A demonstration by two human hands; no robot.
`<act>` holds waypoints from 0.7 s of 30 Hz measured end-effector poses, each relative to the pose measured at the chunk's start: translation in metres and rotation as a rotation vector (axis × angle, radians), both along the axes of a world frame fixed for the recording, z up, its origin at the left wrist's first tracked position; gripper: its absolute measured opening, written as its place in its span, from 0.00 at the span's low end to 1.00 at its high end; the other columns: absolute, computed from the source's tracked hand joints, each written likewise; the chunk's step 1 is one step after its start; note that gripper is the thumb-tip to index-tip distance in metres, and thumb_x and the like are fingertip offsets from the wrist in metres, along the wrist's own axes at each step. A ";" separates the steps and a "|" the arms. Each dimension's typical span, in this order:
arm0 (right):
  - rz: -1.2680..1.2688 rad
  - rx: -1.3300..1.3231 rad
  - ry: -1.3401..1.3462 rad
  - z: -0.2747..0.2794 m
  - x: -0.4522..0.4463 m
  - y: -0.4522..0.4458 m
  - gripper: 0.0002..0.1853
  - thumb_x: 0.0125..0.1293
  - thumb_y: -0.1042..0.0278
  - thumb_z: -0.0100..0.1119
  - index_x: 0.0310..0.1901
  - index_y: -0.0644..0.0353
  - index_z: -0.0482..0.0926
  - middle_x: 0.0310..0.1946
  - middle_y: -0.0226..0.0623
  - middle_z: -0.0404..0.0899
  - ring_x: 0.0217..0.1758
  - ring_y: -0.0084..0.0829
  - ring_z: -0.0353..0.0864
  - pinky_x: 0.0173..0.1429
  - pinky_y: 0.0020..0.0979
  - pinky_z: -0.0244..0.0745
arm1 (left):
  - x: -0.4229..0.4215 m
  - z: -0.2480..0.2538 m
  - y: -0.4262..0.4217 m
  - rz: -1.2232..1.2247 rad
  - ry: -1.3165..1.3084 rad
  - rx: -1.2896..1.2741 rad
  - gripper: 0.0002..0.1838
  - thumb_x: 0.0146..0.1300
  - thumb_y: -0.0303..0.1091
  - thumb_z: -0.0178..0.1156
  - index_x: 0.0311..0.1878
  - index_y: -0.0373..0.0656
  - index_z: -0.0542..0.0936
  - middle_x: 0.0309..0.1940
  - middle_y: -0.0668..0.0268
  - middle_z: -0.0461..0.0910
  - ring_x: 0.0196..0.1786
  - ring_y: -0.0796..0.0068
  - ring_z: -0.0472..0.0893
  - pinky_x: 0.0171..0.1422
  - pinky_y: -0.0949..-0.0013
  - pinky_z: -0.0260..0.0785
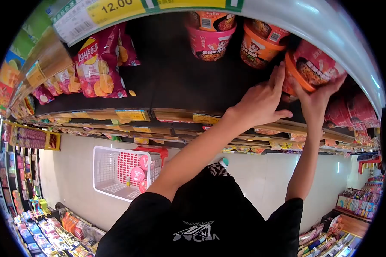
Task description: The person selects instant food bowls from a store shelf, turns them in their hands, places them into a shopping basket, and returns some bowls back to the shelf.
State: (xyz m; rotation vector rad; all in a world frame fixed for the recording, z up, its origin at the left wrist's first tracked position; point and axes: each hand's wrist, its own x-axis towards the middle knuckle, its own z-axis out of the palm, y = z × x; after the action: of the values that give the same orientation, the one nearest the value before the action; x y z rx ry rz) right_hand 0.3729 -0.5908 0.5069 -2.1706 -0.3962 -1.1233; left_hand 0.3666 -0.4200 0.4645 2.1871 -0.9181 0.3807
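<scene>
Two stacked instant noodle cups, a pink cup and an orange-rimmed one, stand tilted at the right of the shelf. My right hand reaches up around the stack, thumb on its left and fingers on its right. Against the left side of the stack rest the outstretched fingers of my left hand, its thumb apart; some fingertips are hidden. Just left of them stands an orange noodle cup with another on top. A pink noodle cup also carries a second one.
Lay's chip bags stand on the left of the black shelf. A metal rail curves close above my right hand. More pink cups sit at far right. Below, a white basket holding several pink items stands on the floor.
</scene>
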 end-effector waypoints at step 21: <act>0.006 -0.082 -0.106 -0.003 0.079 -0.026 0.58 0.46 0.58 0.83 0.66 0.74 0.46 0.61 0.56 0.59 0.65 0.44 0.63 0.72 0.40 0.57 | 0.002 -0.007 0.000 -0.047 0.017 0.109 0.44 0.63 0.58 0.61 0.68 0.28 0.64 0.60 0.41 0.71 0.65 0.47 0.71 0.69 0.55 0.65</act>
State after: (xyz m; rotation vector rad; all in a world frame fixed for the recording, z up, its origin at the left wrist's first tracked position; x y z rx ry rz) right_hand 0.4520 -0.6170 0.5034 -2.1847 -0.5032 -1.2422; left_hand 0.3682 -0.4197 0.4571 2.2596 -0.9995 0.2948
